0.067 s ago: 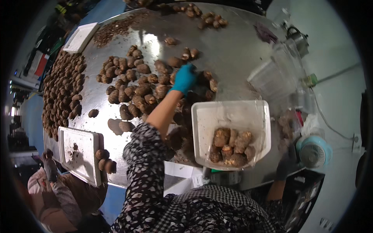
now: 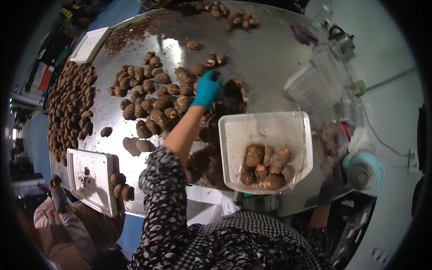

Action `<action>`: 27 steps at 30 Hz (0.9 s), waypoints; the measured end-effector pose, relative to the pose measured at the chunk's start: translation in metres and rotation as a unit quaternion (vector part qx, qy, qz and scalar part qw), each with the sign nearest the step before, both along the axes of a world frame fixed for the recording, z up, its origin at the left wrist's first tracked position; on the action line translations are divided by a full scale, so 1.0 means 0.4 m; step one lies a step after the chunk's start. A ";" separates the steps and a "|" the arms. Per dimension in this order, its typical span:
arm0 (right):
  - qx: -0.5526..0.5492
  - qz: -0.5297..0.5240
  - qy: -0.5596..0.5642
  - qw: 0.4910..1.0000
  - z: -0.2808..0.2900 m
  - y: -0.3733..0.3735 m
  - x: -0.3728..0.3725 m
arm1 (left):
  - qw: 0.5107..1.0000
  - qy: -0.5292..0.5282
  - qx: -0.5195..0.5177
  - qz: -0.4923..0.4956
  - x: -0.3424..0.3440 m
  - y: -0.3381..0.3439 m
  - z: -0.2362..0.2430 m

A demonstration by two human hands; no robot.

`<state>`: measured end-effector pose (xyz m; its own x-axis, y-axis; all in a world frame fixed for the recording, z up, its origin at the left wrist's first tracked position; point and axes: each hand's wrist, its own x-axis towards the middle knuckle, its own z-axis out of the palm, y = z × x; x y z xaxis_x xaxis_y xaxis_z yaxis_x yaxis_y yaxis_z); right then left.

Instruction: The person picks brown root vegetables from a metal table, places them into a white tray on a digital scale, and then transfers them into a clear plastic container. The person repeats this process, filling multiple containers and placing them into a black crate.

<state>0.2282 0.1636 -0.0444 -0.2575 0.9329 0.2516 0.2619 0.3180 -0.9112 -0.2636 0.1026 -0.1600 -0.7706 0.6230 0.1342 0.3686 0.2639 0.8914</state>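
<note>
- Brown, rough-skinned oval tubers (image 2: pixel 155 114) spread left of the white rectangular plastic tub (image 2: pixel 238 130), too crowded to count exactly; about eight more lie inside it.
- The person's left hand (image 2: pixel 208 91), in a teal glove, is over the right part of that spread, past the tub's far left corner; its fingertips are hidden, so whether it grips a tuber cannot be told.
- The person's right hand (image 2: pixel 330 186), dark-gloved and blurred, is just right of the tub; its grip cannot be told.
- The steel table's (image 2: pixel 265 63) near edge runs close below the tub; an open stretch of metal reaches from the tub's far rim toward the far tuber clusters.
- Two shallow white plastic trays (image 2: pixel 101 173) lie well left of the tub, one near, one far; three tubers sit beside the nearer.
- Overlapping clear plastic boxes (image 2: pixel 310 90) stand beyond the tub's far right corner.
</note>
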 end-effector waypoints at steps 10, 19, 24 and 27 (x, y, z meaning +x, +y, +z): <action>-0.096 0.069 0.011 0.993 0.001 -0.042 -0.118 | 0.946 -0.008 0.097 -0.308 0.470 -0.295 0.426; -0.089 -0.009 0.052 0.995 0.073 -0.077 0.005 | 0.986 -0.046 0.162 -0.013 0.375 -0.432 0.400; -0.031 -0.009 0.044 0.999 0.086 -0.105 -0.002 | 0.975 -0.194 0.111 -0.014 0.354 -0.602 0.331; 0.018 -0.021 0.012 1.000 0.062 -0.083 -0.001 | 0.977 -0.180 0.113 0.027 0.338 -0.686 0.301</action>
